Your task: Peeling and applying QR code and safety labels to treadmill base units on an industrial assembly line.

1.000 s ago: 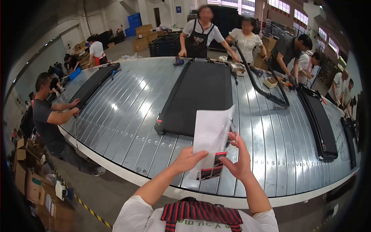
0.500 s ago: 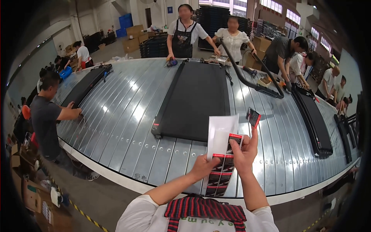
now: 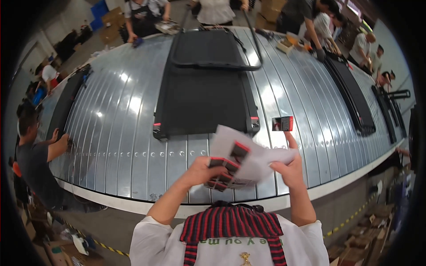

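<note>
My left hand (image 3: 205, 171) grips a stack of black and red stickers (image 3: 224, 170) on a white backing sheet (image 3: 248, 157), held over the near edge of the grey slatted conveyor (image 3: 120, 133). My right hand (image 3: 287, 166) pinches the sheet's right side, and one black and red sticker (image 3: 282, 123) stands off its raised finger. Straight ahead on the conveyor lies a flat black treadmill (image 3: 205, 93) with red corner caps and a folded black handle frame.
More black treadmills (image 3: 353, 95) lie along the conveyor to the right and far left (image 3: 66, 104). A person in a dark shirt (image 3: 33, 155) leans on the left edge. Several people work at the far side. Cartons lie on the floor at lower left and right.
The view has closed in on the treadmill. The sheet has tilted flatter between my hands, and the single sticker has lifted off to the right on my right finger.
</note>
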The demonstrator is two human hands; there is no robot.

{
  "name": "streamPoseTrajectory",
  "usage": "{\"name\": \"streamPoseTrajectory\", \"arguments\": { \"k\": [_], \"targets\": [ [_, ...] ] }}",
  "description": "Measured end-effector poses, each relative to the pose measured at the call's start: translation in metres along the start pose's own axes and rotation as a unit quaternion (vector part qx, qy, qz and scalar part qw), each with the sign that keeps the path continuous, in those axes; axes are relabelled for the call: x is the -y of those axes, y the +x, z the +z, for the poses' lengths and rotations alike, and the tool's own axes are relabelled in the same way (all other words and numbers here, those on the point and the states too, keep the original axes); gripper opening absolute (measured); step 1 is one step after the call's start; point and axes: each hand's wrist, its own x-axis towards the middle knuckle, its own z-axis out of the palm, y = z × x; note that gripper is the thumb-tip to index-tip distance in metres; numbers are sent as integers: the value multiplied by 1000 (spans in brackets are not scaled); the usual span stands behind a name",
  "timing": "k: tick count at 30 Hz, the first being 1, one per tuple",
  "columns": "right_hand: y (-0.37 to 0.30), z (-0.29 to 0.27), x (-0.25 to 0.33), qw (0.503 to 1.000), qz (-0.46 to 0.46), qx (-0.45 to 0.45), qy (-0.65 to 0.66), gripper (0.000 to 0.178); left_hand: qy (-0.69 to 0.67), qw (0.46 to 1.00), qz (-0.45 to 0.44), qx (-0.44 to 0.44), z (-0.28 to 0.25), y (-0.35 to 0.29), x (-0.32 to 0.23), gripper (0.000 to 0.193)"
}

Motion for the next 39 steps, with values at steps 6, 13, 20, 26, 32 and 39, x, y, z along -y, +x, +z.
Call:
{"name": "streamPoseTrajectory", "arguments": {
  "k": [6,13,20,26,32,39],
  "targets": [
    [-5,-23,-42,992,90,-81,-16,67,76,992,-66,-76,-15,11,42,21],
    [72,-125,-85,966,170,-155,-120,14,412,902,-22,124,-19,62,31,9],
    [149,-151,-110,972,203,-108,-47,14,459,860,-21,223,2,122,10,6],
    [198,-142,-117,977,192,-78,-48,15,462,857,-1,228,6,157,-12,5],
    [230,-132,-136,967,240,-55,-66,13,547,820,117,123,-2,198,11,9],
    [253,-138,-174,938,345,-40,-13,12,592,777,200,76,-5,245,58,7]
  ]
}}
